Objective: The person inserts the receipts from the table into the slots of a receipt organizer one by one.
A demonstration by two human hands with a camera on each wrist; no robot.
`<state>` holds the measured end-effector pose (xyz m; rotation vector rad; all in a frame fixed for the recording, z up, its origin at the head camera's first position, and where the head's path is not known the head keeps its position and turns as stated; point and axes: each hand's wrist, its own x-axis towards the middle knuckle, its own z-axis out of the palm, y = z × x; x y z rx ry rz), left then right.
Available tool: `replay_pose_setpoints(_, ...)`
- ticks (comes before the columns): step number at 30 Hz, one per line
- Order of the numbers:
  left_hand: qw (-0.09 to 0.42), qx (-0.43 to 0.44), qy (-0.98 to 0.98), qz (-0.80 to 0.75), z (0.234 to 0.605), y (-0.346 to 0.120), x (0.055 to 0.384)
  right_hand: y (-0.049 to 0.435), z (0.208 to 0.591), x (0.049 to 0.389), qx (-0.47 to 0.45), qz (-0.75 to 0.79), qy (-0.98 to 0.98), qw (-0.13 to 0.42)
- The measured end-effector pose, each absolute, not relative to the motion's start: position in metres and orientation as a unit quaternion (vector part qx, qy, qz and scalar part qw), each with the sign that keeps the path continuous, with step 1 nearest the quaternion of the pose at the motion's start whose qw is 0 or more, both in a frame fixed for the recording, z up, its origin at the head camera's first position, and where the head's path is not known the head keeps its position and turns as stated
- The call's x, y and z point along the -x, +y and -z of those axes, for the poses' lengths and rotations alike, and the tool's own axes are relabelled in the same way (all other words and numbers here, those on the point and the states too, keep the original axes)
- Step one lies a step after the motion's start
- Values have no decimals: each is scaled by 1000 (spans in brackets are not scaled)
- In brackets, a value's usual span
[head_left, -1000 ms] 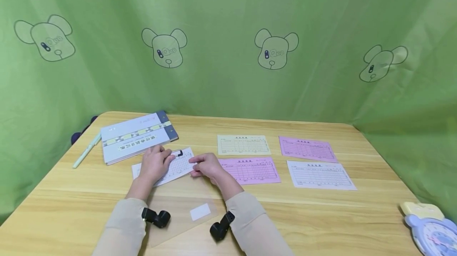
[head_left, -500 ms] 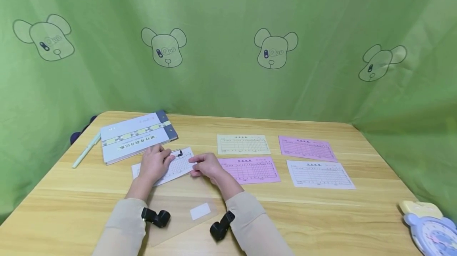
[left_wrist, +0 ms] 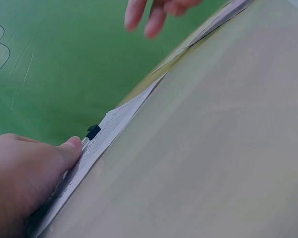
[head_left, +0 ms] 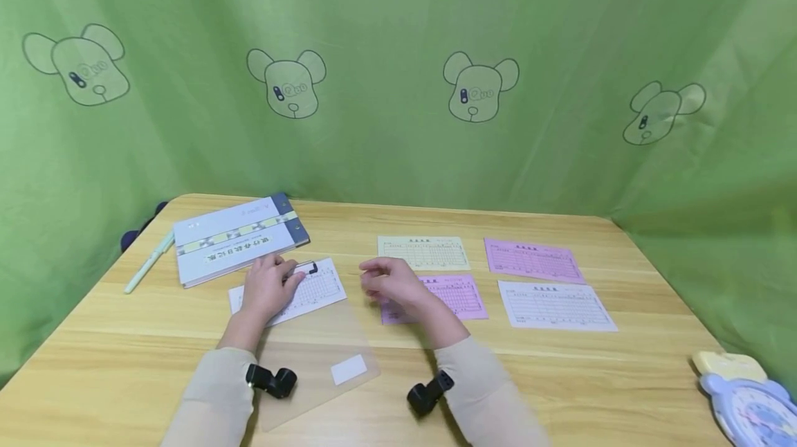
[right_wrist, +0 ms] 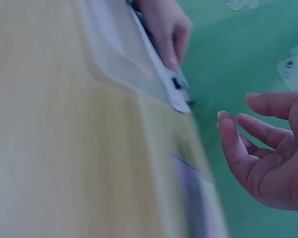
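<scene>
One slip's (head_left: 324, 288) free edge lies between left hand (head_left: 268, 286) and right hand (head_left: 395, 284).

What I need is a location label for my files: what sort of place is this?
Probably a desk for paperwork, perhaps in a staged corner: a wooden table with printed forms laid out, backed by a green curtain.

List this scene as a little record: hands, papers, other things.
Left hand: grips the clear clipboard near its clip
Clipped paper: white slip, partly under that hand
Right hand: holds nothing; overlaps the nearer pink slip in the head view
Other slips: yellow slip, farther pink slip, loose white slip
Far left: book, pen alongside
Right edge: blue clock, partly cut off
</scene>
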<state>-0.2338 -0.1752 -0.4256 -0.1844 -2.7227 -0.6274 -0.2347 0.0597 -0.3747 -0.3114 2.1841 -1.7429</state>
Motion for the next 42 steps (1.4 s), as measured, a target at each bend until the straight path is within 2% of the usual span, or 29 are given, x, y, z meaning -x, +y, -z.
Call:
replay_pose_setpoints(9,169,57,-953,246,426,-176,233,125,346,230,151,579,794,111)
replay_pose_setpoints(20,167,50,-949,262,426,-175,232,198,354,235,94,566,818,49)
replay_pose_setpoints(31,166,47,-947,271,427,-175,232,219,378,236,38,564,822,66)
replay_pose_setpoints(42,158,44,-946,278,426,-174,232,217,396,238,0,469,882,56)
